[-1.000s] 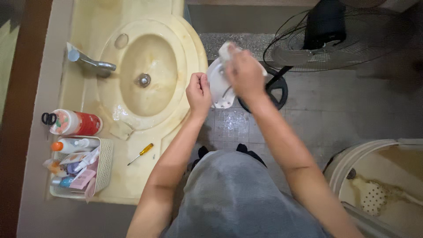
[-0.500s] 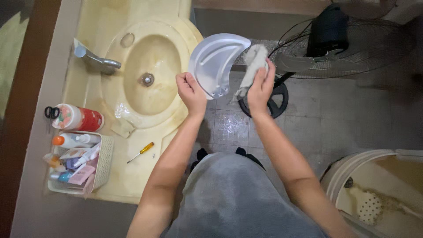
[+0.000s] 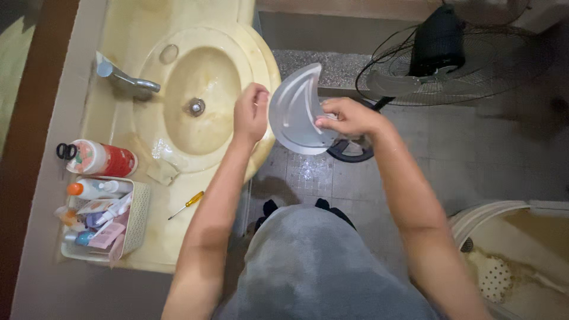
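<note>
Head view: pale, crescent-shaped plastic tray (image 3: 294, 112).

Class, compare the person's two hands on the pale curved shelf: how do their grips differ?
The left hand pinches the white curved shelf at its left edge, fingers curled. The right hand presses flat on its inner face, thumb toward the rim. Both touch the shelf, held beside the sink.

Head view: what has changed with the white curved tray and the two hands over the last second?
The white curved tray was turned over the last second and now shows its hollow side. The right hand moved from its back to its right edge; the cloth seen earlier is no longer visible. The left hand kept its hold on the left edge. Sink, fan and basket stayed put.
</note>
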### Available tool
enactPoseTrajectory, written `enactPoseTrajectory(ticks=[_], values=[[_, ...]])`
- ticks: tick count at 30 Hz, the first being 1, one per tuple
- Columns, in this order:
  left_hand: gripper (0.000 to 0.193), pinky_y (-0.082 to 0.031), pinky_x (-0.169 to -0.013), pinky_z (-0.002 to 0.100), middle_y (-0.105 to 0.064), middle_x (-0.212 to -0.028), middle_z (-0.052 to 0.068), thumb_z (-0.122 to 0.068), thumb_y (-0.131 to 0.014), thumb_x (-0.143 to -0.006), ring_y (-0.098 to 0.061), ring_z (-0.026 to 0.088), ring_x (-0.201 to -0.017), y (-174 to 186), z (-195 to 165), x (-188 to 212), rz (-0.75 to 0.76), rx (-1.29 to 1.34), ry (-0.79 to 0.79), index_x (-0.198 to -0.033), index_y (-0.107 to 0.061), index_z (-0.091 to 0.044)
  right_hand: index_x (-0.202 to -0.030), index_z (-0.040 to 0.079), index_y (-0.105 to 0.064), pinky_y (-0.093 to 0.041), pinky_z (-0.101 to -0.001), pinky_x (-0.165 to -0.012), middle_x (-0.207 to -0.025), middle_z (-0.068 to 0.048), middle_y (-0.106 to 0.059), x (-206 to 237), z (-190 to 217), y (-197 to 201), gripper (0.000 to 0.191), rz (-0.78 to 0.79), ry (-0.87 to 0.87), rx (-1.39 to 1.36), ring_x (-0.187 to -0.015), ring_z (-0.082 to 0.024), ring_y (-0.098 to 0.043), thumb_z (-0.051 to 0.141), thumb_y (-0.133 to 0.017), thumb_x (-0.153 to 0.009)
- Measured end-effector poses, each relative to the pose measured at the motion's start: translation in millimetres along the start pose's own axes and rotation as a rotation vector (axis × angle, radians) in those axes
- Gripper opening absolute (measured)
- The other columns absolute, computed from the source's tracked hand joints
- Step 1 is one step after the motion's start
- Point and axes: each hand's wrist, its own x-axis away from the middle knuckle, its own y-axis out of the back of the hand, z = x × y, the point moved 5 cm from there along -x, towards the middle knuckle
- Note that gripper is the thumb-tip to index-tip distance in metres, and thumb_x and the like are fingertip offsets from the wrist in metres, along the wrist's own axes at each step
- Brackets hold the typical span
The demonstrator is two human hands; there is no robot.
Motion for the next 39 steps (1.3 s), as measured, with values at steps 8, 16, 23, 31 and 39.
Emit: enactPoseTrajectory(ticks=[8,16,23,31,39], values=[[0.035,-0.045,-0.059,0.045,-0.059,-0.069,0.022,-0.029,-0.049,-0.108,-0.061,0.04,-0.064,-19.8,-5.1,1.6,0.164,-0.107,-0.055,-0.095,-0.065,-0.001,-0.109,0.004,-0.074,-0.055,-0.0404,-0.08,-0.104,-0.013,-0.07,-7.5,18.2,16.5,0.034,0.03,0.062,0.211,-0.094,-0.027,-0.068,0.032,-0.074,-0.091],[0.052,-0.041,-0.056,0.045,-0.052,-0.058,0.017,-0.03,-0.042,-0.112,-0.055,0.032,-0.053,-28.9,35.4,9.7,-0.159,-0.089,0.006,-0.073,-0.056,0.002,-0.126,0.002,-0.07,-0.055,-0.0385,-0.084,-0.105,-0.017,-0.066,19.5,55.9,33.5,0.033,-0.981,0.107,0.366,-0.096,-0.03,-0.066,0.019,-0.078,-0.098],[0.053,-0.035,-0.052,0.04,-0.043,-0.056,0.008,-0.03,-0.044,-0.113,-0.042,0.016,-0.053,-26.4,52.0,9.1,-0.262,-0.008,0.055,-0.071,-0.05,0.002,-0.134,0.004,-0.069,-0.052,-0.0416,-0.082,-0.106,-0.011,-0.062,32.8,72.9,7.1,0.036,-1.136,0.281,0.535,-0.097,-0.028,-0.057,0.013,-0.078,-0.1],[0.054,-0.038,-0.051,0.034,-0.048,-0.059,0.001,-0.034,-0.044,-0.113,-0.043,0.008,-0.059,-49.0,52.6,23.8,-0.177,0.183,0.082,-0.073,-0.055,0.0,-0.135,0.018,-0.065,-0.047,-0.0471,-0.094,-0.129,-0.017,-0.054,-7.2,91.4,-71.2,0.053,-0.846,0.318,0.716,-0.11,-0.036,-0.054,0.02,-0.079,-0.084],[0.054,-0.041,-0.048,0.029,-0.051,-0.061,-0.002,-0.037,-0.041,-0.114,-0.051,0.006,-0.054,-44.6,63.6,28.7,-0.087,0.343,0.111,-0.075,-0.054,-0.003,-0.134,0.022,-0.07,-0.049,-0.0422,-0.065,-0.092,-0.011,-0.059,-15.3,79.5,-56.0,0.055,-0.829,0.302,0.749,-0.073,-0.03,-0.06,0.015,-0.081,-0.081]])
